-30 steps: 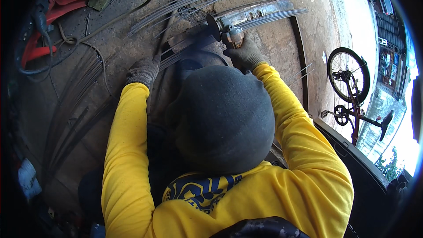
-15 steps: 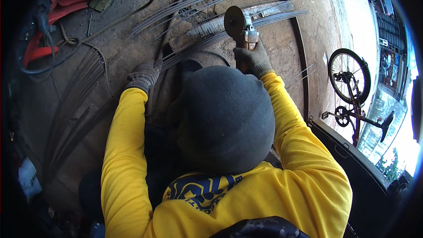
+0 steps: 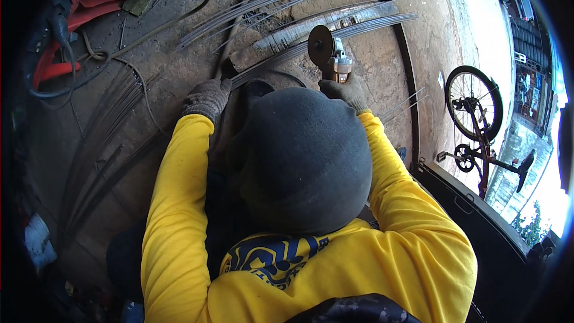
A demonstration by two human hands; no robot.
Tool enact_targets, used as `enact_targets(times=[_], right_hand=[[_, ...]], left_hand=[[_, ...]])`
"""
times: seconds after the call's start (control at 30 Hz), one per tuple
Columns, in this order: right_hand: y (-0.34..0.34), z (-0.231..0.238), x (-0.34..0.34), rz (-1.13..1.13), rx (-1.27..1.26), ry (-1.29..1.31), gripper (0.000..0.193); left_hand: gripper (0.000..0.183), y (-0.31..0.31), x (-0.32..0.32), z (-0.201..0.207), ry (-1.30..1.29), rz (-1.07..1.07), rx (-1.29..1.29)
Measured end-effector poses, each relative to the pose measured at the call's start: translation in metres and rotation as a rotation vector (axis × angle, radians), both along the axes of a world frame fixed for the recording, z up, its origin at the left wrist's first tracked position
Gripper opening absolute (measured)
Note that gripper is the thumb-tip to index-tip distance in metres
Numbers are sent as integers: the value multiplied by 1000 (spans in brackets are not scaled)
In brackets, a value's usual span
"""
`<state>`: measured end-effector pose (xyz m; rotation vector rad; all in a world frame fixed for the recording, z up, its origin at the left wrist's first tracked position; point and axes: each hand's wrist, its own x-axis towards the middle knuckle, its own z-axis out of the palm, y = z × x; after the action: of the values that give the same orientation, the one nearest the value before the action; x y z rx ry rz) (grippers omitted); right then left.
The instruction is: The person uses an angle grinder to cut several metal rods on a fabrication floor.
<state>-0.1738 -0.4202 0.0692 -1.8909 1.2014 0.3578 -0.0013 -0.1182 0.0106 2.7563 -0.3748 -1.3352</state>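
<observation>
My right hand [image 3: 347, 91], in a dark work glove, grips an angle grinder [image 3: 339, 67] by its body. The thin cutting disc [image 3: 320, 45] stands nearly upright, close beside a bundle of thin metal rods [image 3: 359, 27]; whether it touches them I cannot tell. My left hand [image 3: 207, 98], gloved in grey knit, is closed over the near left part of this bundle, its fingertips partly hidden. Under the rods lies a long flat metal bar [image 3: 299, 31]. A dark head covering [image 3: 308, 161] hides the space between my yellow-sleeved arms.
More rods lie beyond [image 3: 257, 5], and dark rods [image 3: 101, 137] fan out at left. A cable [image 3: 143, 81] crosses the floor near red metal legs [image 3: 66, 72]. A metal rail [image 3: 408, 66] edges the floor at right. A bicycle [image 3: 478, 113] stands outside.
My left hand has slid a little to the right and forward along the rods. The grinder and my right hand have shifted slightly nearer and to the right.
</observation>
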Motion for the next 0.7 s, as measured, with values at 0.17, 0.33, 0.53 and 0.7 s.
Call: enact_targets(times=[0.17,0.33,0.53,0.7], right_hand=[[-5,-7,-1,3,-41,96,86],[-4,-7,-4,-12,-25,42,87],[-5,-15,-11,-33,29,-25,86],[-4,-12,-9,-27,17,-32,83]], left_hand=[[64,2,1,-16,4,5,-7],[66,2,4,-14,42,1,-11],[66,0,9,3,10,9,19],[60,-6,14,8,-74,74,33]])
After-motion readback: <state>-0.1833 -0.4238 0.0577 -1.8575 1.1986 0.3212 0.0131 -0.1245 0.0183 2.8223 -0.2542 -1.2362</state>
